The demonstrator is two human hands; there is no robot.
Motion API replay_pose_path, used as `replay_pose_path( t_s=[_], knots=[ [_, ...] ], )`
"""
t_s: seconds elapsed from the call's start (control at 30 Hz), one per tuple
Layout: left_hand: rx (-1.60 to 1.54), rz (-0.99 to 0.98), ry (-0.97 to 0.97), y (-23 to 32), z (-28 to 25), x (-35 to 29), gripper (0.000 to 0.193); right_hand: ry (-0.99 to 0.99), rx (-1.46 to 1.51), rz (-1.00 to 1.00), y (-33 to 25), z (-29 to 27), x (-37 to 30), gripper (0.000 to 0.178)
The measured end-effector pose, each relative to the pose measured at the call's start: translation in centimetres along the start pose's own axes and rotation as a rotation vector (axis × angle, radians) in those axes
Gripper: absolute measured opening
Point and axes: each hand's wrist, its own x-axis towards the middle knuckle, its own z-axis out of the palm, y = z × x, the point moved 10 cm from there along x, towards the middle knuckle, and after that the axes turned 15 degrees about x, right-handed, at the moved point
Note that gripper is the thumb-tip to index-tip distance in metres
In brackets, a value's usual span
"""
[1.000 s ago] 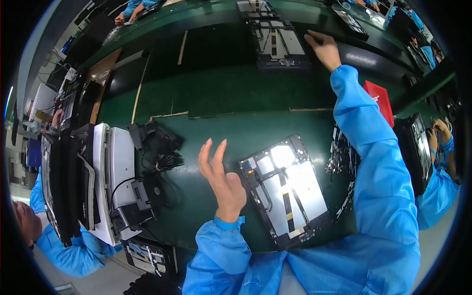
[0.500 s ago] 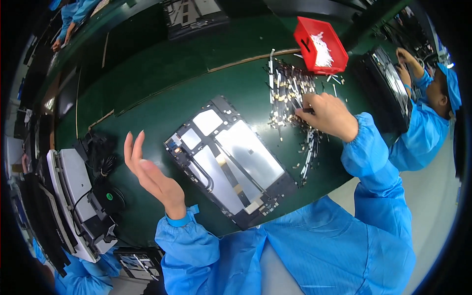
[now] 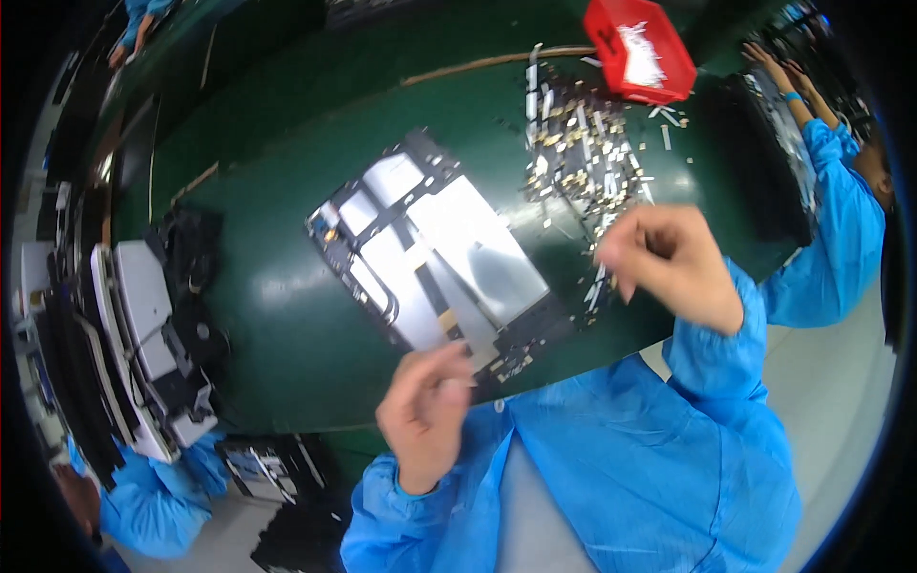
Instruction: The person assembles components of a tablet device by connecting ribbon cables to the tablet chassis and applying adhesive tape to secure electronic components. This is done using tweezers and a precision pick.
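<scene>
Though blurred, left grip (image 3: 426, 417) (curled, pinch unclear) at near end of silvery panel (image 3: 435, 256)

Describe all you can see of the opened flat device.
The opened flat device is a roughly rectangular, dark-framed slab with silvery, metal-looking panels. Dark strips run along its middle, and small parts edge its near end. It lies slanted on the green table, far end leftward. The left hand overlaps it; contact is unclear.
</scene>
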Motion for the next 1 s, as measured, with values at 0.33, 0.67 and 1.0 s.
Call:
replay_pose_path(
  t_s=[0.33, 0.67, 1.0],
  knots=[
    [0.001, 0.056, -0.020, 0.3, 0.6, -0.1, 0.010, -0.435, -0.091, -0.111, 4.0, 11.0, -3.4, 0.013],
    [-0.063, -0.043, 0.248, -2.5, -3.5, -3.9, 0.029, -0.522, -0.082, -0.171, 4.2, 13.9, -2.4, 0.013],
    [0.037, -0.342, -0.089, -5.6, -1.4, -6.9, 0.057, -0.217, -0.485, -0.444, 5.3, 15.1, -0.2, 0.011]
  ],
)
